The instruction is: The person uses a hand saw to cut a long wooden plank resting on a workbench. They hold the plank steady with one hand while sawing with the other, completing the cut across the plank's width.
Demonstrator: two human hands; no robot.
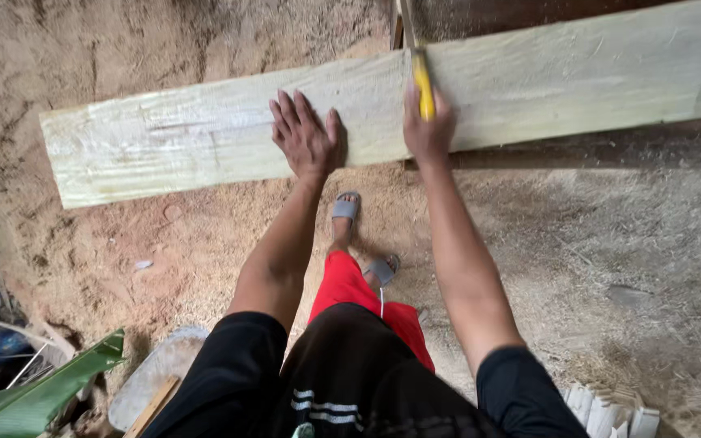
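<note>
A long pale wooden plank (204, 138) lies across the view, raised above the sawdust-covered ground. My left hand (305, 136) presses flat on it, fingers spread, just left of the cut. My right hand (428, 128) grips the yellow handle of a hand saw (423, 81). The saw's blade runs up across the plank's far edge near the middle.
Sawdust (204, 243) covers the ground under the plank. My feet in grey sandals (346, 208) stand below the board. A green banana leaf (42, 393) and scrap lie at the bottom left, and a stack of pale pieces (610, 410) sits at the bottom right.
</note>
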